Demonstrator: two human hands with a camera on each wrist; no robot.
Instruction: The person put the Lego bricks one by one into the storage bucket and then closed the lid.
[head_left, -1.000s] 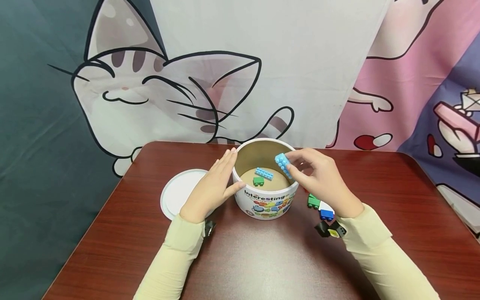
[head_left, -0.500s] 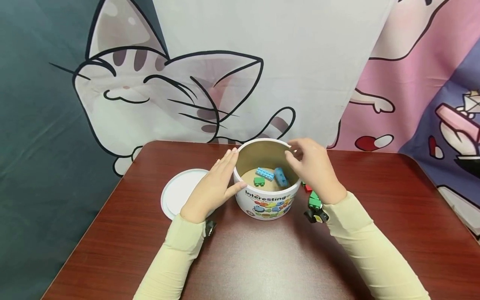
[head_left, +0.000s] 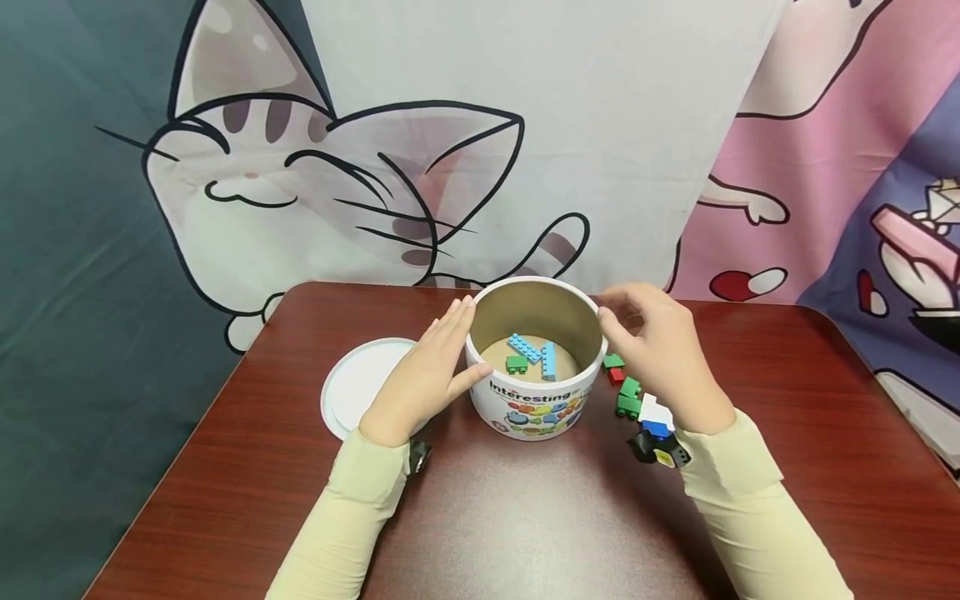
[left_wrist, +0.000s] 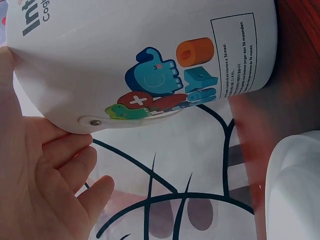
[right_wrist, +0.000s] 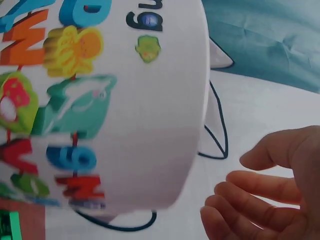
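A white round bucket (head_left: 531, 410) with printed pictures stands on the table. Two light-blue building bricks lie on its floor, one slanted brick (head_left: 524, 347) and one lengthwise brick (head_left: 548, 362), near a small green brick (head_left: 517, 364). My left hand (head_left: 423, 375) rests against the bucket's left side, fingers extended and thumb at the rim; the left wrist view shows fingertips touching its wall. My right hand (head_left: 660, 350) hovers just right of the rim, fingers loosely bent. Nothing is between its fingers in the right wrist view (right_wrist: 270, 190), where they are apart from the wall.
Right of the bucket lie a green brick (head_left: 613, 361), a red brick (head_left: 617, 376), more green pieces (head_left: 628, 400), a white piece (head_left: 656, 411) and a blue piece (head_left: 655, 430). A white lid (head_left: 356, 383) lies left on the brown table (head_left: 510, 525). A printed cloth hangs behind.
My right hand has let go of a light-blue brick, which dropped into the bucket and now lies there. That hand has drawn back right of the rim. My left hand has stayed put.
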